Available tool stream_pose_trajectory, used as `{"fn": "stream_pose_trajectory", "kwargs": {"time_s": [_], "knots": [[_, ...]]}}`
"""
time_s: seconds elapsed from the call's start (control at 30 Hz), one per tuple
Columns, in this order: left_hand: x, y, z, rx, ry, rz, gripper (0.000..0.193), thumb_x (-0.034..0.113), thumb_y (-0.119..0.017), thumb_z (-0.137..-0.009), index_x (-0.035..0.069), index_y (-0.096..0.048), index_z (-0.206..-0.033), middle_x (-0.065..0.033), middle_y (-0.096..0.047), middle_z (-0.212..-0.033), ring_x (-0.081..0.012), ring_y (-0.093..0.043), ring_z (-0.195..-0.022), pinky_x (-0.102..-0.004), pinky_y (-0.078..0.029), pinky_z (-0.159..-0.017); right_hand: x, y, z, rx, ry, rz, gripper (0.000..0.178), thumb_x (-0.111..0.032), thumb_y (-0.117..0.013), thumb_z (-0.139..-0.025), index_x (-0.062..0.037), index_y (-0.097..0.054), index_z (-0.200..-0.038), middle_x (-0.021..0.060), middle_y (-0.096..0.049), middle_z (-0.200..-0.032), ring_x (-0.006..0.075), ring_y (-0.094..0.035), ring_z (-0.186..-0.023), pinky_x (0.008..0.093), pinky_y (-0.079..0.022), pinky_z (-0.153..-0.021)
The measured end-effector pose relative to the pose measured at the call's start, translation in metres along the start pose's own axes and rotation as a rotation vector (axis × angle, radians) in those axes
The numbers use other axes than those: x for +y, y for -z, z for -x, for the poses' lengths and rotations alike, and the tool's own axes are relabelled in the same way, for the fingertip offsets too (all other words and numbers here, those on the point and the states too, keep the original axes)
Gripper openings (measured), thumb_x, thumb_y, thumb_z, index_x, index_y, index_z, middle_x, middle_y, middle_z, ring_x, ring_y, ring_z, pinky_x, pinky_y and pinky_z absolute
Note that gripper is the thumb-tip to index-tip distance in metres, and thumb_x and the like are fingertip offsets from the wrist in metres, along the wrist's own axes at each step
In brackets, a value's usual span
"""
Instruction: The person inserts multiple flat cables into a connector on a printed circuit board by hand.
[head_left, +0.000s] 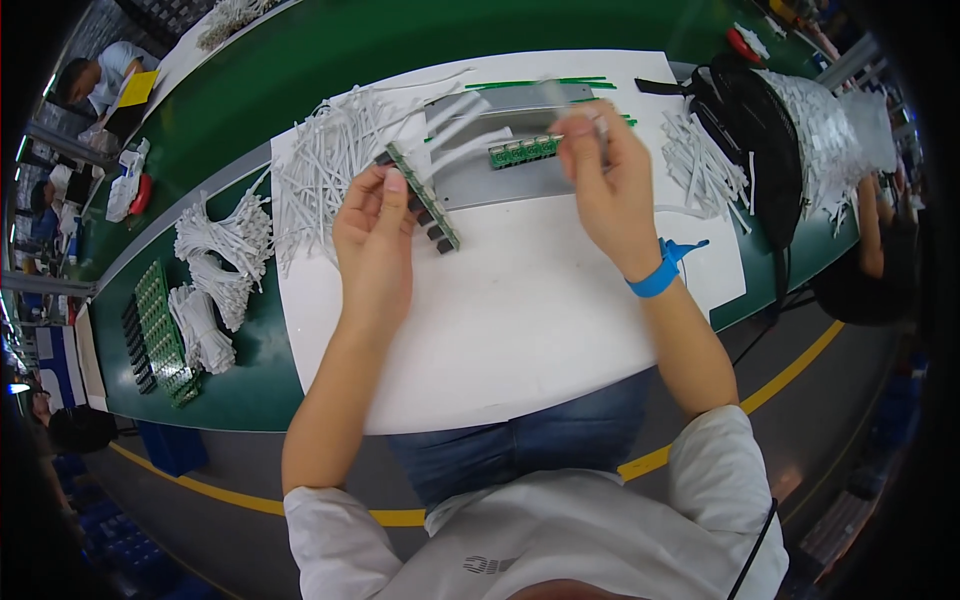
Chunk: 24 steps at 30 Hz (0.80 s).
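My left hand (372, 225) fingers pinch a green circuit strip (422, 197) steady above the counter (520, 320); my right hand (600, 165) fingers pinch a white cable (470, 120) for plugging in.

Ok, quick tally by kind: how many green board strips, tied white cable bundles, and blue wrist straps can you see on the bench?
Green board strips: 3 - one in the left hand at, one on the grey plate, one stack at the bench's left end.
Tied white cable bundles: 3.
Blue wrist straps: 1.
Total: 7
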<state>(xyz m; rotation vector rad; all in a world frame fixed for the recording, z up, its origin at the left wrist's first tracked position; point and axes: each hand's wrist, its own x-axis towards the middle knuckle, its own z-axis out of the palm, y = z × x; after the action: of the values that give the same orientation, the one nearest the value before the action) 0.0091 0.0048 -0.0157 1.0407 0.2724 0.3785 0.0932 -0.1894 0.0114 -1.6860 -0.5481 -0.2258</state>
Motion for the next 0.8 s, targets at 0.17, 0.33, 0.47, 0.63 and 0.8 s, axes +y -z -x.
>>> {"fn": "stream_pose_trajectory", "kwargs": {"time_s": [0.17,0.33,0.47,0.63,0.8], "knots": [[0.003,0.002,-0.003,0.027,-0.039,0.038,0.019,0.02,-0.056,-0.097,0.007,-0.054,-0.11,-0.0022,-0.062,-0.099,-0.0117,-0.057,-0.086,-0.0275,-0.045,-0.08,0.0,-0.01,0.014,-0.408,0.001,0.22,0.011,-0.008,-0.062,-0.089,0.0023,-0.066,-0.092,0.0077,-0.062,-0.071,0.0077,-0.043,-0.055,0.023,-0.035,-0.047],[0.003,-0.013,0.011,-0.032,0.07,-0.077,0.023,0.029,-0.05,-0.099,0.011,-0.051,-0.114,-0.001,-0.062,-0.099,-0.0097,-0.058,-0.088,-0.0278,-0.047,-0.077,0.002,-0.018,0.019,-0.395,-0.076,0.132,0.014,-0.011,-0.063,-0.089,0.0025,-0.066,-0.094,0.0071,-0.062,-0.072,0.008,-0.044,-0.056,0.0229,-0.036,-0.048],[0.0,-0.015,0.012,-0.046,0.139,-0.091,0.026,0.031,-0.048,-0.1,0.011,-0.05,-0.116,-0.0003,-0.062,-0.096,-0.0086,-0.059,-0.083,-0.0262,-0.048,-0.07,0.001,-0.023,0.021,-0.36,-0.106,0.006,0.016,-0.013,-0.064,-0.09,0.0025,-0.066,-0.093,0.0054,-0.061,-0.072,0.0077,-0.045,-0.061,0.0229,-0.038,-0.053],[0.005,-0.015,0.014,-0.09,0.151,-0.082,0.027,0.032,-0.047,-0.1,0.01,-0.051,-0.116,-0.0001,-0.062,-0.094,-0.0087,-0.058,-0.08,-0.0271,-0.048,-0.07,0.002,-0.022,0.02,-0.489,-0.246,-0.105,0.013,-0.011,-0.065,-0.088,0.0013,-0.068,-0.091,0.004,-0.064,-0.078,0.0081,-0.053,-0.071,0.0235,-0.044,-0.065],[0.003,-0.014,0.013,-0.056,0.191,-0.048,0.027,0.029,-0.049,-0.1,0.007,-0.054,-0.114,-0.0004,-0.063,-0.092,-0.0089,-0.058,-0.078,-0.0272,-0.048,-0.071,0.003,-0.02,0.019,-0.481,-0.331,-0.24,0.011,-0.007,-0.065,-0.085,0.0016,-0.068,-0.091,0.0033,-0.067,-0.084,0.007,-0.058,-0.082,0.0235,-0.048,-0.075]]}}
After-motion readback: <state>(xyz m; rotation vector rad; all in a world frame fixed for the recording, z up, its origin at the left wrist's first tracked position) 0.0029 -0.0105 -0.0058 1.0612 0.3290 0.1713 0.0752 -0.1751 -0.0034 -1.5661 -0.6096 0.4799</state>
